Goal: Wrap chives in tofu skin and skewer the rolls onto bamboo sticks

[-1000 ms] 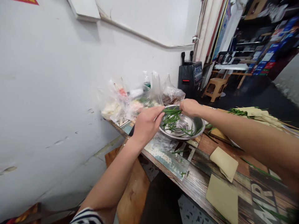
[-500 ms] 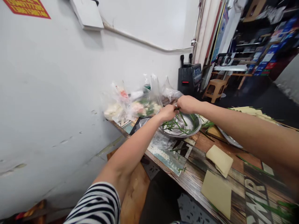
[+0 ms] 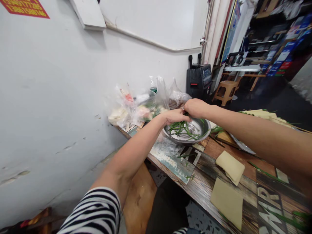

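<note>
A round metal bowl [image 3: 207,131] stands on the table, with cut green stalks that look like chives [image 3: 180,128] lying in it. Over its far left part my left hand [image 3: 176,116] is palm down, thumb stretched out and apart from the fingers, just above the cut stalks. My right hand [image 3: 195,108] is closed at the bowl's far rim, close against the left fingertips. A bit of green shows under it, though its fingertips are mostly hidden.
Folded pale sheets [image 3: 230,167] and a flat sheet [image 3: 226,201] lie near the table's front edge. Filled plastic bags [image 3: 143,110] stand against the wall. To the right, a metal tray [image 3: 240,144] sits below stacked pale strips [image 3: 260,115]. A black speaker [image 3: 198,79] stands behind.
My left hand has loosened from a pinch, its thumb now extended. More cut green lies beneath it in the bowl. The right hand stays nearly in place.
</note>
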`<state>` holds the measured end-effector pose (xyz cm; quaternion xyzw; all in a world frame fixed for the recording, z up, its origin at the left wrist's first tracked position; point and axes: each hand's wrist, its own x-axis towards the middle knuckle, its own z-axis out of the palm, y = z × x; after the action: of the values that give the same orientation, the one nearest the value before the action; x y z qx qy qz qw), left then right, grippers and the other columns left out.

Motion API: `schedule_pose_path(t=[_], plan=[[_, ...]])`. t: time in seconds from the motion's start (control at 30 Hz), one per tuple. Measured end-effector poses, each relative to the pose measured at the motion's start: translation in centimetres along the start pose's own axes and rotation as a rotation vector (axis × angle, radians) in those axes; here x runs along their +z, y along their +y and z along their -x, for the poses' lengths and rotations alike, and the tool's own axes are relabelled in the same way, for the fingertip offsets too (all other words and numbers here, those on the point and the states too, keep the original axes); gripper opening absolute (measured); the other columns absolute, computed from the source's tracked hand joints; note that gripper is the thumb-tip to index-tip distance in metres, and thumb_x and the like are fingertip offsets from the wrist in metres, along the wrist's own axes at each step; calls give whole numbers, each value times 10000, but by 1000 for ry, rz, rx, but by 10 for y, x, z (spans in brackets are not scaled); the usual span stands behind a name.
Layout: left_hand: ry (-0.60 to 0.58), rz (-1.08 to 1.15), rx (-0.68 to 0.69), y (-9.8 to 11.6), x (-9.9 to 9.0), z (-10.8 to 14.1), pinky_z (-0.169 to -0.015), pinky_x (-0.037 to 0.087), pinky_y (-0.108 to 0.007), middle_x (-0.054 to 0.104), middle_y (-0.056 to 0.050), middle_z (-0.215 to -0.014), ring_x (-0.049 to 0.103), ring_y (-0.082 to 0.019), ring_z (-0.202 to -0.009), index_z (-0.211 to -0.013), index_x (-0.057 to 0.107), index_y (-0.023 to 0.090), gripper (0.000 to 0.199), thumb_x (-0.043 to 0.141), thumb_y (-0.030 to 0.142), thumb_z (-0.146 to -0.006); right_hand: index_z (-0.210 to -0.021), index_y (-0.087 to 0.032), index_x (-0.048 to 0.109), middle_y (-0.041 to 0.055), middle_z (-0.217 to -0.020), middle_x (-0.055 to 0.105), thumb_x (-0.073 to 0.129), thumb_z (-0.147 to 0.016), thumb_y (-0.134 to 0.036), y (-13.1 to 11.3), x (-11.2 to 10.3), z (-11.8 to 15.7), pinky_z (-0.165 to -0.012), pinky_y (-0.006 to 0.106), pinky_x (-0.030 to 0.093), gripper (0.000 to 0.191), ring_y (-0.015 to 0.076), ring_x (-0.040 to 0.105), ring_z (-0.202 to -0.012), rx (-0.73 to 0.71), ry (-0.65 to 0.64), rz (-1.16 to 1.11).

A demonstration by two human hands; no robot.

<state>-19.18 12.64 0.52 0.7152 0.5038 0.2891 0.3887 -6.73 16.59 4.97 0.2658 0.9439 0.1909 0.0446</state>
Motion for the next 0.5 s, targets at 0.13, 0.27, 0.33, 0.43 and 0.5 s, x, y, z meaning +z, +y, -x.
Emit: schedule_pose_path(t=[0.13, 0.27, 0.33, 0.43, 0.5], plan=[[127, -221, -26, -1, 0, -1, -900, 466, -307, 708, -89, -976, 618, -205, -925, -1003, 670, 73, 287, 583, 103, -731, -982, -47, 718, 210, -941, 707, 582, -774, -220, 0, 0, 2, -767, 288, 465, 302, 275, 658, -945, 27, -10, 4], [128, -543, -59, -1, -2, -2, -802, 477, -299, 712, -119, -889, 637, -218, -845, -951, 676, 59, 251, 459, 100, -832, -993, -70, 717, 185, -966, 711, 543, -795, -212, 4, 0, 3, -755, 270, 461, 299, 254, 656, -943, 36, -18, -12], [144, -692, -31, 1, -1, -3, -787, 471, -295, 704, -162, -938, 646, -235, -862, -967, 669, 52, 266, 436, 103, -850, -1017, -81, 712, 174, -990, 709, 554, -792, -231, 5, -1, 4, -747, 265, 462, 313, 252, 653, -953, 46, -23, -31], [117, -868, 12, 7, -1, -5, -790, 459, -283, 683, -200, -1024, 646, -253, -921, -1008, 657, 50, 274, 462, 75, -816, -1071, -83, 697, 179, -1010, 705, 585, -782, -269, 5, -3, 5, -718, 266, 465, 362, 264, 652, -960, 92, -48, -53], [59, -906, 23, 11, -2, -5, -791, 449, -267, 681, -186, -1028, 639, -237, -921, -1000, 658, 61, 279, 457, 60, -805, -1068, -72, 700, 188, -993, 706, 582, -784, -264, 4, -5, 4, -696, 269, 463, 363, 265, 656, -937, 133, -79, -56]])
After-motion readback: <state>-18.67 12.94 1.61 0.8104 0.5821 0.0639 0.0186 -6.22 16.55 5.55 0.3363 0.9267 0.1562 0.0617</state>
